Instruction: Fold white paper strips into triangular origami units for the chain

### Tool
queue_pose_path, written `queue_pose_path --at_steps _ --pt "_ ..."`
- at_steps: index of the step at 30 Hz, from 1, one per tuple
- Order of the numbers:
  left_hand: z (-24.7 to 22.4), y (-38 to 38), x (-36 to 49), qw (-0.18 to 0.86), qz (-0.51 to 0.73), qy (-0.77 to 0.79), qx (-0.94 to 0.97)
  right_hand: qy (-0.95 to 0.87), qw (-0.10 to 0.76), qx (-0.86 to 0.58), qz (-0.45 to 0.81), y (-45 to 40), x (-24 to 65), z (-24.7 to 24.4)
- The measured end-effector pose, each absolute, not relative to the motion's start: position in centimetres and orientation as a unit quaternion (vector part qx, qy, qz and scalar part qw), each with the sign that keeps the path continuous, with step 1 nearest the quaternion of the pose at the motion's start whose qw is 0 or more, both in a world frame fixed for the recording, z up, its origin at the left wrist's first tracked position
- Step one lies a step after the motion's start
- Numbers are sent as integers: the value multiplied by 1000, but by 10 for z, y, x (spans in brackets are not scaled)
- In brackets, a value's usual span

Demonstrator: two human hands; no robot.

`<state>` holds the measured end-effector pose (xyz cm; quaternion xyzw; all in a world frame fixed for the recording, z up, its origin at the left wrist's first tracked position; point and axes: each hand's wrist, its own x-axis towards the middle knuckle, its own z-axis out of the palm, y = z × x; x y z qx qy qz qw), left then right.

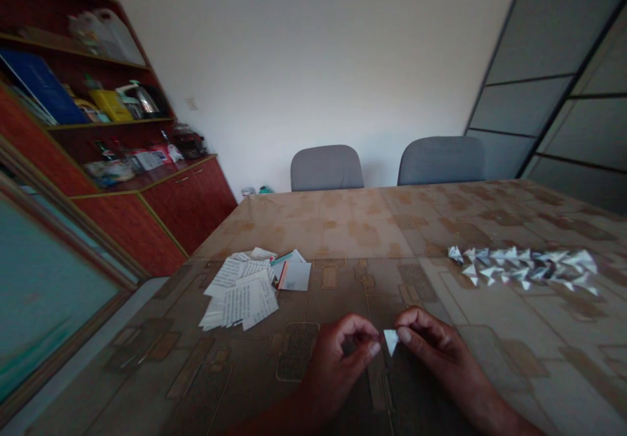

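Note:
A small folded paper triangle [390, 342] hangs point down between my hands, above the table. My right hand [434, 341] pinches its right edge between thumb and forefinger. Just to its left is my left hand [345, 348], apart from the paper; its fingers are curled, with a small gap between thumb and forefinger and nothing visible in them. Printed paper pieces [249, 295] lie in a loose pile at the left, with a white and coloured piece [295, 275] on its right side. Folded paper triangles [524, 266] stand in rows at the right.
The patterned table [337, 227] spreads out before me. Two grey chairs [327, 167] stand at its far edge. A red-brown cabinet [191, 198] with filled shelves is at the left, and grey panelled doors [529, 64] are at the right.

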<state>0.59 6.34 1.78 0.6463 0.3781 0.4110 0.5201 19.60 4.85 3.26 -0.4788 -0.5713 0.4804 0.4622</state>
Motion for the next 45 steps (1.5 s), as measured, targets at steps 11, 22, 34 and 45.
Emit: queue_pose_path --at_steps 11,22,34,45 --pt "19 57 14 644 402 349 549 -601 481 -470 432 43 192 32" --pt "18 57 10 587 429 367 580 -619 489 -460 409 40 192 29" --pt "24 56 11 557 435 382 596 -669 469 -449 362 37 188 30" --pt "26 56 12 522 450 406 600 -650 468 -451 393 36 187 30"
